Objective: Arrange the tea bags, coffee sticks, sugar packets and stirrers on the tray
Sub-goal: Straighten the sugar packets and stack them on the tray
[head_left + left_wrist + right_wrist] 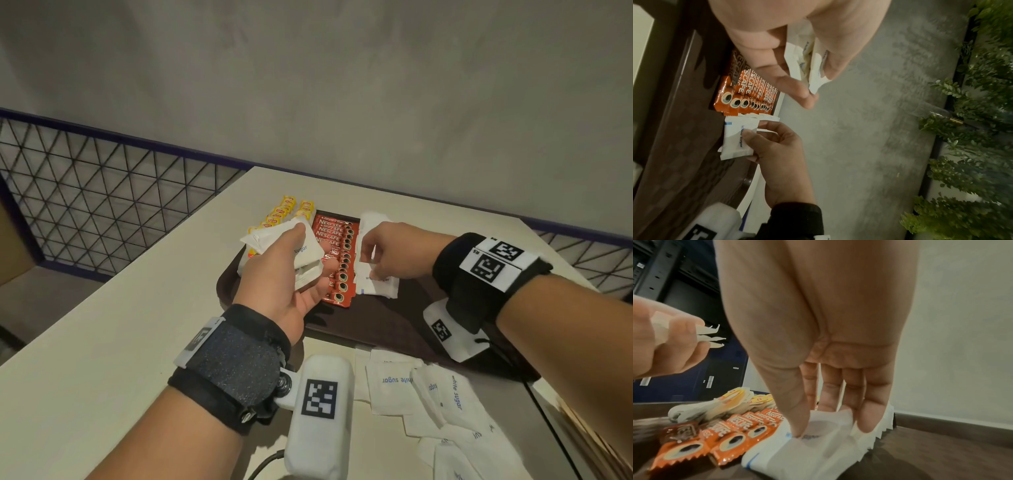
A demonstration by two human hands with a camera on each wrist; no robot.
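Café or pantry corner: tray (394,329) of coffee sticks (337,260) (Nescafé), greenery (972,146), lockers (684,378).

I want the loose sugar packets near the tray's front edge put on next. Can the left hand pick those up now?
Probably not yet: the left hand already grips a stack of sugar packets, so its fingers are occupied, though nothing covers the loose packets.

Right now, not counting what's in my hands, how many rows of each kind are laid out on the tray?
Tea bag rows: 2
Coffee stick rows: 1
Sugar packet rows: 1
Total: 4 rows on the tray
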